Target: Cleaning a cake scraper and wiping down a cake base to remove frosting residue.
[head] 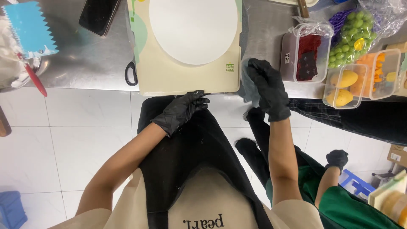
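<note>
Both my hands wear black gloves. My left hand [181, 111] rests at the near edge of a cream cutting board [169, 76], fingers touching its underside rim. A round white cake board [193, 27] lies on the cutting board. My right hand [268, 89] is closed on a bluish-grey cloth [249, 87] at the counter's edge, just right of the board.
On the steel counter [93, 55] are a black phone [98, 15], a blue toothed scraper [29, 27], a red spatula [33, 75], tubs of red fruit [308, 57] and mango [345, 87], and bagged green grapes [352, 34]. Another person's gloved hand [337, 159] is at lower right.
</note>
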